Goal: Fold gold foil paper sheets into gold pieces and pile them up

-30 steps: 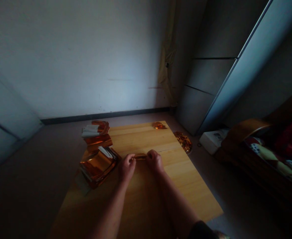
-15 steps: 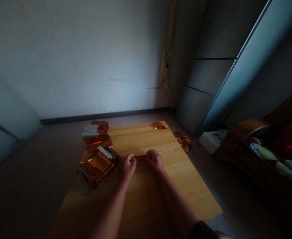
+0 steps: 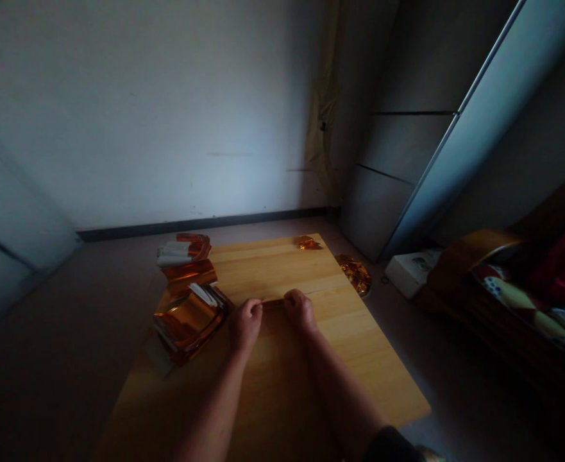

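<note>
Between my two hands, just over the wooden table (image 3: 354, 340), stretches a narrow folded strip of copper-coloured foil paper (image 3: 273, 301). My left hand (image 3: 247, 322) is closed on its left end, the thumb and fingers pinched together. Its right end is gripped by my right hand (image 3: 301, 311), whose curled fingers hide that part. Close by on the left lies a stack of shiny copper-coloured foil paper (image 3: 190, 317), with pale sheet edges showing. Behind it are more curved foil sheets (image 3: 190, 274). A small folded foil piece (image 3: 308, 243) rests at the far right corner of the table.
On the floor past the table's right edge sits a heap of copper-coloured foil pieces (image 3: 354, 274). A white box (image 3: 410, 273) stands beside a wooden armchair (image 3: 484, 247) holding patterned cloth. A tall grey cabinet (image 3: 397, 147) rises behind, next to the pale wall (image 3: 167, 115).
Both hands stay in nearly the same place, still gripping the foil strip. The left fingers have closed more over its end, and the right hand has shifted slightly rightward.
</note>
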